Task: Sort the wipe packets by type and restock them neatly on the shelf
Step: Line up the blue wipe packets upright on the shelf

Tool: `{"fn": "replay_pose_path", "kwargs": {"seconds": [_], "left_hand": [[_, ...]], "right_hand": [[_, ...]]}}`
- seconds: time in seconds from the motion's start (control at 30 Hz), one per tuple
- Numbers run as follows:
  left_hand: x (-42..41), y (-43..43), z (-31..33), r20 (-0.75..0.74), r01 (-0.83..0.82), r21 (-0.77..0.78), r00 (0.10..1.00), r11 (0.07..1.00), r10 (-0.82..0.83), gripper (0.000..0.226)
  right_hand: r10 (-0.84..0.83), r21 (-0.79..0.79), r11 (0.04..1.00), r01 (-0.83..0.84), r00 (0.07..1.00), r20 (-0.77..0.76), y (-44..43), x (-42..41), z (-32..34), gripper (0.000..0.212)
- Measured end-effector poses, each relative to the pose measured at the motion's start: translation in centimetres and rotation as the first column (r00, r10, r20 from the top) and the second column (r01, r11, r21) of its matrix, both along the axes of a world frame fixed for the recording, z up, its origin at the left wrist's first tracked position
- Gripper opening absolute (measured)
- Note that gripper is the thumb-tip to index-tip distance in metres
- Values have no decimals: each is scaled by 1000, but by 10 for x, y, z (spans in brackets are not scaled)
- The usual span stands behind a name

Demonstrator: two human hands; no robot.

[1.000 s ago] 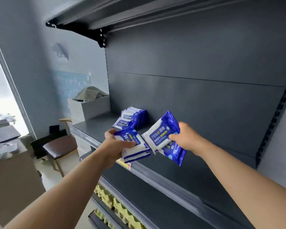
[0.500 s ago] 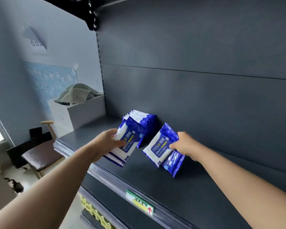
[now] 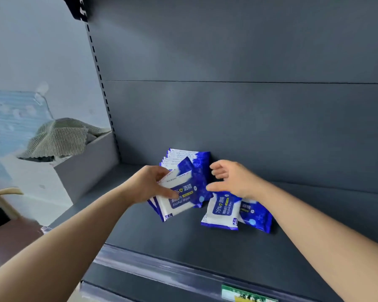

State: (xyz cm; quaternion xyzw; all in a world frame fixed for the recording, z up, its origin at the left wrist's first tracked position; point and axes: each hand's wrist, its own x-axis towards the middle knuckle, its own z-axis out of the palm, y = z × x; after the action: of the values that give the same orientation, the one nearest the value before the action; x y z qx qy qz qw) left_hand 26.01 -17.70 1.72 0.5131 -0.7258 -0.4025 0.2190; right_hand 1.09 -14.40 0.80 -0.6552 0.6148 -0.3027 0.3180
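Observation:
A row of blue-and-white alcohol wipe packets (image 3: 189, 159) stands upright against the back panel of the dark grey shelf (image 3: 205, 243). My left hand (image 3: 148, 185) grips a small stack of the same packets (image 3: 179, 198), tilted against the front of that row. Two more packets (image 3: 224, 211) lie flat on the shelf to the right, the second (image 3: 256, 216) partly under my right wrist. My right hand (image 3: 231, 178) hovers just above them with fingers spread, holding nothing.
A grey-white box (image 3: 79, 171) with a striped cloth (image 3: 57, 137) over it stands at the shelf's left end. A price label (image 3: 247, 294) sits on the shelf's front rail. A wooden chair (image 3: 7, 199) stands at the lower left, beyond the shelf.
My right hand has let go of its two packets, which now lie flat on the shelf, and has opened above them. My left hand has brought its stack up to the standing row.

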Motion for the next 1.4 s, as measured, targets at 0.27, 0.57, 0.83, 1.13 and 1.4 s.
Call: {"fn": "replay_pose_path", "kwargs": {"seconds": [0.27,0.57,0.83,1.13,1.4], "left_hand": [[29,-25,-20,-51,233,149,972,961,-228,57],[35,-32,-42,-310,179,175,943,968,-119,30],[41,-50,-59,-68,-2,-81,998,997,-3,48],[30,-62,-59,-21,-25,-283,1000,959,20,40],[26,-67,-64,-9,-36,-291,999,956,35,48]], "right_hand": [[-164,22,986,165,984,-65,1,32,-18,24],[-312,-92,950,299,931,-188,10,56,-24,39],[-399,40,902,429,866,-301,10,15,-17,55],[-318,226,875,428,861,-397,13,8,-27,74],[-401,9,916,401,915,35,14,12,-5,17]]}}
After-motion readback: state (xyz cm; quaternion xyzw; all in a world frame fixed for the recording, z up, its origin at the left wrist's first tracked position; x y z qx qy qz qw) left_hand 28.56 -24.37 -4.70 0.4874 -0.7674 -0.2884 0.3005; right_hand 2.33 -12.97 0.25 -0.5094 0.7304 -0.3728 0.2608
